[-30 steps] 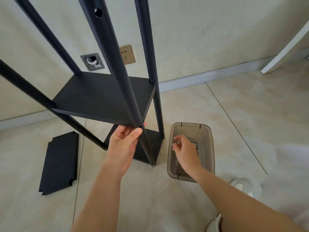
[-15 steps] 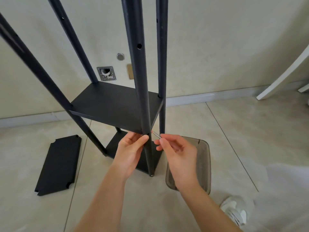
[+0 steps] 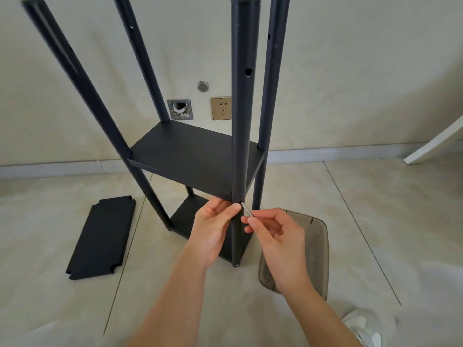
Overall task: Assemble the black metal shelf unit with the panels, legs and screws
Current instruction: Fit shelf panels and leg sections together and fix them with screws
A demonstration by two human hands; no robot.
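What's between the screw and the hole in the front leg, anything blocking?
Nothing visible. The right hand pinches the screw, its tip already at the front leg; the left hand grips beside it, not across.

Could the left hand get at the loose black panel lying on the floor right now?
Probably yes. The loose panel lies flat on bare floor with nothing in between. But the left hand is holding the front leg while the right hand sets a screw.
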